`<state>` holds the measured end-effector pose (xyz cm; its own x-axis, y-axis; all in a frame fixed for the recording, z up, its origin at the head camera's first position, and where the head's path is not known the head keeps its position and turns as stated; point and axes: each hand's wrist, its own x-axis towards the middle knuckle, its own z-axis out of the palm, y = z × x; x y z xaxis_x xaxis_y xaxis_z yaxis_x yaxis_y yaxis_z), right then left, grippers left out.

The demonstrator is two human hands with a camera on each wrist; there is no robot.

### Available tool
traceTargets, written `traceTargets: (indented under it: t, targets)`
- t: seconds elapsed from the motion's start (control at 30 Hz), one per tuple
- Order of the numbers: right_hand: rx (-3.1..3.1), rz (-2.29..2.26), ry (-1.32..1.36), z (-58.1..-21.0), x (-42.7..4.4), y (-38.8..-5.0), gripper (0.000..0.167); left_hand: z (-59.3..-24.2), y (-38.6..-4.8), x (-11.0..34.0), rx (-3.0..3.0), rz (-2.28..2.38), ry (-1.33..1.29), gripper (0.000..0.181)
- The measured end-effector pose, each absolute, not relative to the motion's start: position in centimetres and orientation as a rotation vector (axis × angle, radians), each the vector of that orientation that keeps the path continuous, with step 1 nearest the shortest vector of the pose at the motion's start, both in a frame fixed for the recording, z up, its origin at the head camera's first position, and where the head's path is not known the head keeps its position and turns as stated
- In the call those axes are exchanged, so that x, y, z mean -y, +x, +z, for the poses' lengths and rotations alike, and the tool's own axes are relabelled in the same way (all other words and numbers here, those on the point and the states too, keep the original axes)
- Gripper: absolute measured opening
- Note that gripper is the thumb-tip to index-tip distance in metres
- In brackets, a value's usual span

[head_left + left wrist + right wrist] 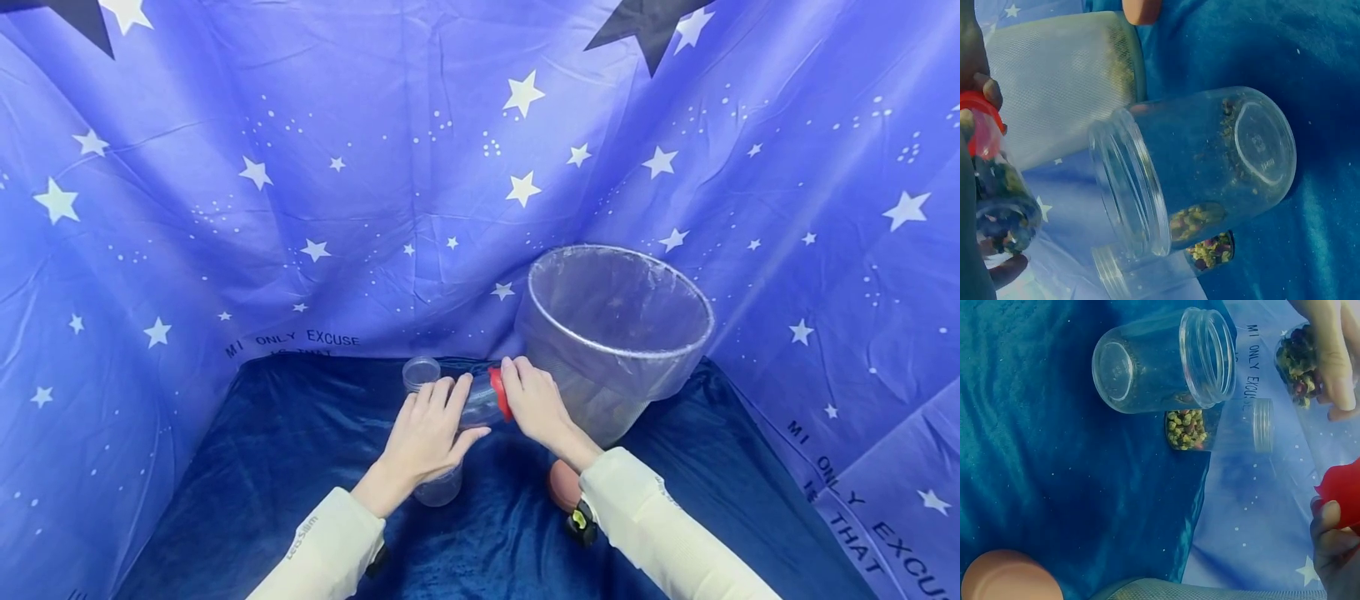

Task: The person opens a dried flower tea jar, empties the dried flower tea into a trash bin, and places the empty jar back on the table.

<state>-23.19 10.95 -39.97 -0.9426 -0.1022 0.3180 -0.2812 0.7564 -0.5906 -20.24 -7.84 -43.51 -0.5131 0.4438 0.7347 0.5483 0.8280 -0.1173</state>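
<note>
- The left hand (427,433) is curling its fingers round a clear, rounded plastic jar (477,403) of dark, mixed dried pieces (1297,370), its thumb standing off to the side.
- The right hand (537,403) is pinching a red, wavy-edged cap (498,393) at that jar's mouth, its fingers closed tight; whether the cap is sitting loose or fastened, I cannot tell.
- The held jar is tilting sideways between both hands, above a dark blue velvety cloth (247,500) and just left of a tall white mesh basket (592,392).
- Spilling is looking like the main risk: were the cap coming free with the jar this tilted, pieces could be tumbling onto the cloth.
- Slipping could be following if the smooth wall were turning in the left fingers; a dropping hand could also be knocking the open jars below.
- The head view is showing the basket's open top, which neither wrist view is giving.
- The wrist views are revealing a wide clear jar (1197,156) and, beside it, a slim clear jar (1235,428) holding yellow-green dried buds (1188,429); the left hand is largely hiding both from above.
</note>
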Motion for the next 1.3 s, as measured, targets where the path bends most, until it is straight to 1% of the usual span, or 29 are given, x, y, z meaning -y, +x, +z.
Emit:
traceTargets:
  t: [0.1, 0.37, 0.6, 0.9, 1.03, 1.13, 1.3]
  targets:
    - [2.627, 0.956, 0.319, -40.0, -10.9, -23.1, 0.039, -43.5, -20.4, 7.9, 2.119, -0.131, -0.753, 0.073]
    - [2.477, 0.979, 0.416, -40.5, -11.2, -22.7, 0.037, -43.3, -20.2, 8.1, 2.103, -0.130, -0.803, 0.075]
    - [2.424, 0.972, 0.504, -40.8, -11.6, -22.8, 0.038, -43.1, -20.0, 8.0, 2.109, -0.158, -0.832, 0.073]
    - [2.356, 0.958, 0.527, -41.0, -11.8, -22.9, 0.040, -42.6, -20.0, 7.8, 2.146, -0.207, -0.858, 0.073]
    - [2.319, 0.951, 0.540, -41.4, -12.1, -22.8, 0.039, -42.5, -19.8, 7.8, 2.195, -0.227, -0.885, 0.068]
    - [2.284, 0.937, 0.589, -41.7, -12.3, -22.9, 0.033, -42.2, -19.8, 8.0, 2.301, -0.299, -0.898, 0.063]
    - [2.238, 0.903, 0.733, -41.5, -12.4, -23.0, 0.023, -41.6, -19.8, 8.6, 2.523, -0.593, -0.919, 0.051]
